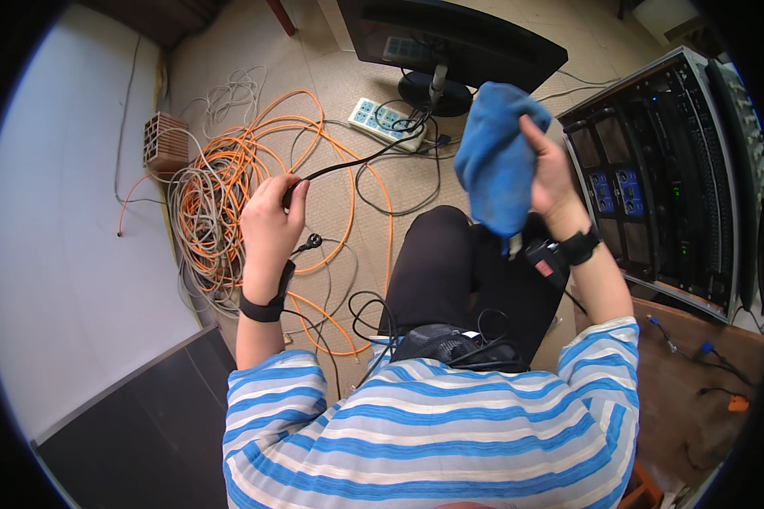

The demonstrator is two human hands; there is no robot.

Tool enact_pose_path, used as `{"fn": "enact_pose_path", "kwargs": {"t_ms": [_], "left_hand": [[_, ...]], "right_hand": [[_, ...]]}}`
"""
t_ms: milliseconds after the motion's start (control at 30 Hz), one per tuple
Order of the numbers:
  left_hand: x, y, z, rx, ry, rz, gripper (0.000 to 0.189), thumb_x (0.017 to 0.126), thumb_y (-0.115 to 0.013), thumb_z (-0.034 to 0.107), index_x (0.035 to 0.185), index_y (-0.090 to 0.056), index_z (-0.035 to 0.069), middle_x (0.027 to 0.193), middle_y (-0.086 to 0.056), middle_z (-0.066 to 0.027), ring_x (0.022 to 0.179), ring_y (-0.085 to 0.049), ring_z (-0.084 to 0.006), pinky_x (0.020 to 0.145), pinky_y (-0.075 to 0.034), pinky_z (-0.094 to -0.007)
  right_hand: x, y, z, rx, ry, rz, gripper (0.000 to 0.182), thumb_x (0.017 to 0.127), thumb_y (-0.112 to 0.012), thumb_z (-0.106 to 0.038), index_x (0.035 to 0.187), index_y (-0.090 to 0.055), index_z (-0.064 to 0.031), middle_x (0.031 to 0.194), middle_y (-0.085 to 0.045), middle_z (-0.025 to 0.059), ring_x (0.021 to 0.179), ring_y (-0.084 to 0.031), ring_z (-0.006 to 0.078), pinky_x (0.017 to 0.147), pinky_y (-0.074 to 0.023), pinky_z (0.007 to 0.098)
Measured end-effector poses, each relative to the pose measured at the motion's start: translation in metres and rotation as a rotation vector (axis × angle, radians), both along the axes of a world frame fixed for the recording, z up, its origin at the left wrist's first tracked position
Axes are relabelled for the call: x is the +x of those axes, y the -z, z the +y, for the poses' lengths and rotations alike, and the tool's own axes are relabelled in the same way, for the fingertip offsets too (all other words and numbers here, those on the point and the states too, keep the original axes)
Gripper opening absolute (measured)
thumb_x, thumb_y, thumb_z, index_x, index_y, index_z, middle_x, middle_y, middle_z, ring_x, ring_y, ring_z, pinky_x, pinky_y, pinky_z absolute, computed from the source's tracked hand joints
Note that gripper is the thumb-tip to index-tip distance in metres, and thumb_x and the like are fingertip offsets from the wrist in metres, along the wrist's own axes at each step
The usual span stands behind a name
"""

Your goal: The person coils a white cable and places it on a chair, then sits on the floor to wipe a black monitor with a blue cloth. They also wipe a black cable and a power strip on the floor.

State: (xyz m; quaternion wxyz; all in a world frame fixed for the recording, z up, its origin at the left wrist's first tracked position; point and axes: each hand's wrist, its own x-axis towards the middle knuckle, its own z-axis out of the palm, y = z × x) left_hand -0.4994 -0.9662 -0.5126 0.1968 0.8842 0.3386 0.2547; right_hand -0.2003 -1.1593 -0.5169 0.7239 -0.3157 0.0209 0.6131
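Observation:
My left hand (272, 213) pinches a black power cable (350, 163) between thumb and fingers. From there the cable runs up to the right, towards a white multi-socket power strip (388, 122) on the floor. A black plug (312, 241) shows just below the left hand, at a cable's end. My right hand (551, 168) holds a folded blue cloth (500, 153) above my right knee, with the thumb lying on top. The fingers of that hand are hidden behind the cloth. The cloth and the cable are apart.
A monitor (458, 38) on a round black base stands beyond the power strip. Heaped orange and grey cables (213, 210) lie at left beside a hollow brick (165, 143). At right stands a rack of audio equipment (656, 178), near a brown board (681, 394) bearing cables.

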Motion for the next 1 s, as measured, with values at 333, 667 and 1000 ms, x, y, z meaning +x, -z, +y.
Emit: {"fn": "enact_pose_path", "kwargs": {"t_ms": [333, 667, 1000], "left_hand": [[0.029, -0.001, -0.046, -0.112, 0.084, -0.086, 0.009, 0.082, -0.065, 0.014, 0.084, -0.062, 0.005, 0.073, -0.062, -0.0095, 0.056, -0.06, -0.0241, 0.05, -0.045, -0.0315], [0.013, 0.013, -0.064, -0.017, 0.162, -0.062, 0.007, 0.083, -0.064, 0.013, 0.083, -0.063, 0.007, 0.066, -0.059, -0.0081, 0.051, -0.057, -0.0248, 0.046, -0.043, -0.0315], [-0.022, -0.033, -0.078, 0.089, 0.197, 0.018, 0.006, 0.078, -0.068, 0.006, 0.08, -0.063, 0.006, 0.056, -0.047, -0.0058, 0.041, -0.046, -0.0204, 0.04, -0.034, -0.0297]], "right_hand": [[-0.114, 0.051, 0.052, 0.099, -0.029, 0.373, 0.035, 0.09, -0.057, -0.037, 0.106, -0.061, -0.0064, 0.104, -0.066, 0.0084, 0.095, -0.063, 0.0214, 0.091, -0.0478, 0.0382], [-0.134, 0.052, 0.093, -0.193, -0.035, -0.065, 0.024, 0.091, -0.056, -0.015, 0.108, -0.056, 0.0015, 0.097, -0.064, 0.0113, 0.083, -0.064, 0.0209, 0.069, -0.0553, 0.0366], [0.0, 0.141, 0.143, -0.578, -0.028, -0.277, 0.037, 0.087, -0.058, -0.007, 0.118, -0.045, 0.0086, 0.11, -0.058, 0.0197, 0.097, -0.059, 0.031, 0.08, -0.0508, 0.045]]}}
